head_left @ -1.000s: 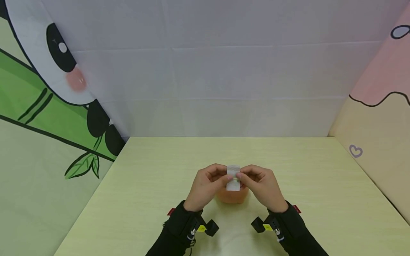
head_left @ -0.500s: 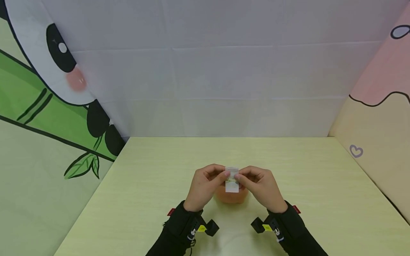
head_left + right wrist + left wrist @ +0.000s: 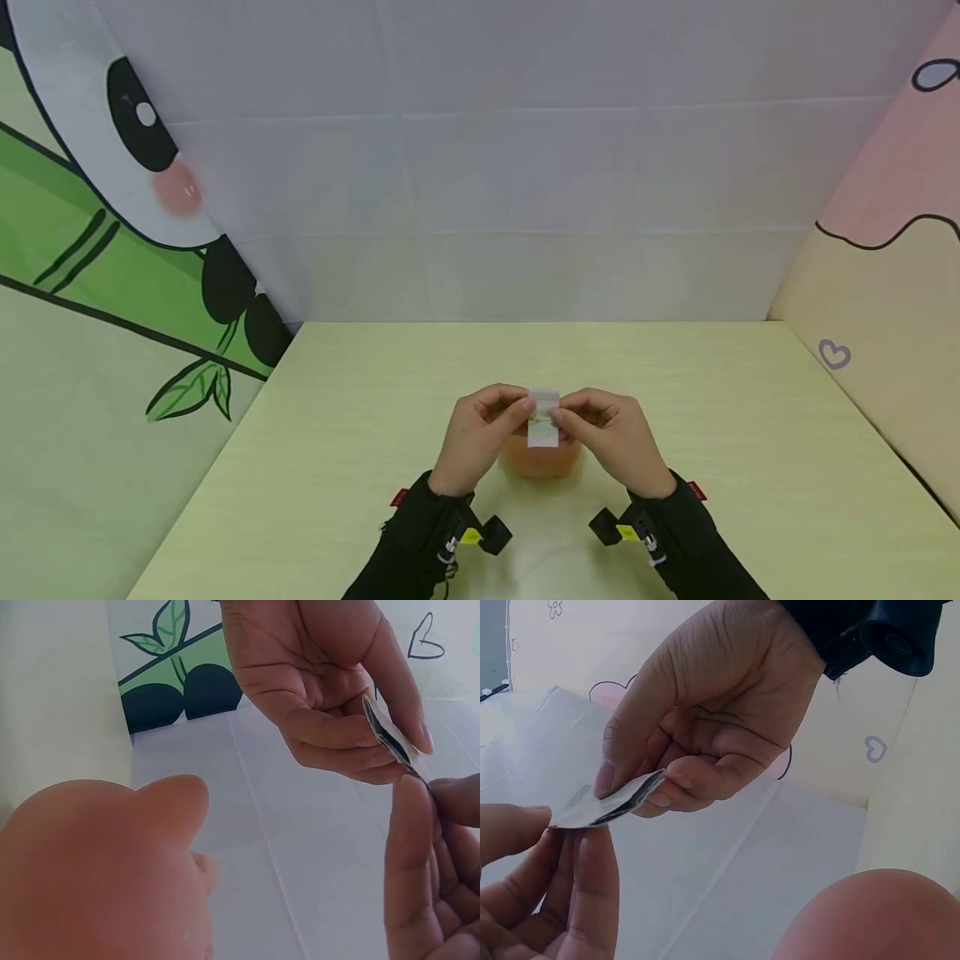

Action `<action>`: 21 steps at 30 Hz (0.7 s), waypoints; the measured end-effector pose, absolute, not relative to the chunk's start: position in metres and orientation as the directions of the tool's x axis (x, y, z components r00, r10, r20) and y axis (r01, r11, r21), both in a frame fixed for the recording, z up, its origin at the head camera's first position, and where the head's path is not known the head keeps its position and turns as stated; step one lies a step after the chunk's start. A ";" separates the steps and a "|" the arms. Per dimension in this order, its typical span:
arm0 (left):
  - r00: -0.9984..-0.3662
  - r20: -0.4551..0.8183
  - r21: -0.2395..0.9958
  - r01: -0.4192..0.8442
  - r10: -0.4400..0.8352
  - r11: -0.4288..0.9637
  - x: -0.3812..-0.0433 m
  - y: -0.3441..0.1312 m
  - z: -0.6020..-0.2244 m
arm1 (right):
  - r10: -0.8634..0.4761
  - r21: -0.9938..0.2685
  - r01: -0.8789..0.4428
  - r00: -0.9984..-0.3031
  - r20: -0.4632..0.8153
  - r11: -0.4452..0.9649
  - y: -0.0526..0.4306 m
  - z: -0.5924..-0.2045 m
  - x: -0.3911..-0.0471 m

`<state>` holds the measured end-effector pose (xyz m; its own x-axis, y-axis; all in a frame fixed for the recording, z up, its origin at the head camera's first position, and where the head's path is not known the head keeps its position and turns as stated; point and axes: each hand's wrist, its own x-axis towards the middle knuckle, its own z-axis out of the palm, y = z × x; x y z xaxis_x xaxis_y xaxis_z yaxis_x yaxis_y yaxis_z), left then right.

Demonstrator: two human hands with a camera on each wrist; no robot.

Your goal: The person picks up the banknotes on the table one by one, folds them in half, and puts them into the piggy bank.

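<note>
Both hands hold a small folded piece of paper [image 3: 543, 432], whitish with a faint greenish print, in front of the person. My left hand [image 3: 480, 429] pinches its left edge between thumb and fingers, and my right hand [image 3: 617, 429] pinches the right edge. From the left wrist, the paper [image 3: 619, 806] shows layered, with a dark band along one edge. Just below and behind it in the head view stands an orange, rounded pig-shaped figure [image 3: 542, 463], partly hidden by paper and hands. The right wrist view shows an ear on this figure [image 3: 105, 870].
A pale yellow-green table [image 3: 360, 375] lies under the hands. Behind it hangs a plain whitish cloth [image 3: 487, 175], with cartoon-printed side panels left and right. Black sleeves [image 3: 431, 521] carry small wrist cameras [image 3: 495, 533].
The paper has shifted slightly left and my left thumb has slid up and left along it. The right hand has barely moved, and the pig-shaped figure stays put.
</note>
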<state>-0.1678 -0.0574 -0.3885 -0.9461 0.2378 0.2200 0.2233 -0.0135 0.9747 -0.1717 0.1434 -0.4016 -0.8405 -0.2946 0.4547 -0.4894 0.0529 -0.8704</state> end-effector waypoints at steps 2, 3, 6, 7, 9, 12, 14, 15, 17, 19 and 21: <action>-0.946 0.208 0.978 0.206 0.250 -0.034 -0.169 -0.057 -0.389 | -0.273 -0.869 -0.493 -0.843 0.462 0.050 0.145 -0.402 -0.173; -0.944 0.203 0.979 0.199 0.259 -0.044 -0.170 -0.057 -0.389 | -0.261 -0.869 -0.492 -0.846 0.464 0.052 0.146 -0.401 -0.174; -0.937 0.196 0.981 0.185 0.291 -0.062 -0.171 -0.057 -0.390 | -0.232 -0.875 -0.481 -0.859 0.457 0.057 0.148 -0.400 -0.175; -0.933 0.196 0.981 0.184 0.303 -0.067 -0.172 -0.057 -0.390 | -0.225 -0.878 -0.475 -0.863 0.452 0.057 0.149 -0.400 -0.176; -0.924 0.199 0.980 0.186 0.327 -0.073 -0.173 -0.057 -0.390 | -0.217 -0.882 -0.467 -0.869 0.445 0.060 0.150 -0.399 -0.177; -0.915 0.206 0.979 0.191 0.346 -0.077 -0.175 -0.056 -0.390 | -0.216 -0.884 -0.463 -0.871 0.442 0.058 0.151 -0.399 -0.179; -0.912 0.208 0.978 0.192 0.352 -0.080 -0.176 -0.056 -0.391 | -0.219 -0.883 -0.466 -0.869 0.444 0.056 0.151 -0.399 -0.180; -0.911 0.209 0.978 0.192 0.355 -0.083 -0.177 -0.056 -0.391 | -0.221 -0.882 -0.467 -0.867 0.446 0.054 0.152 -0.399 -0.181; -0.910 0.209 0.978 0.190 0.359 -0.088 -0.178 -0.055 -0.392 | -0.226 -0.881 -0.470 -0.865 0.448 0.053 0.152 -0.399 -0.182; -0.908 0.210 0.978 0.190 0.363 -0.091 -0.179 -0.055 -0.393 | -0.231 -0.881 -0.470 -0.864 0.447 0.050 0.153 -0.399 -0.184; -0.905 0.215 0.977 0.193 0.367 -0.095 -0.180 -0.053 -0.394 | -0.237 -0.883 -0.468 -0.863 0.445 0.046 0.153 -0.399 -0.185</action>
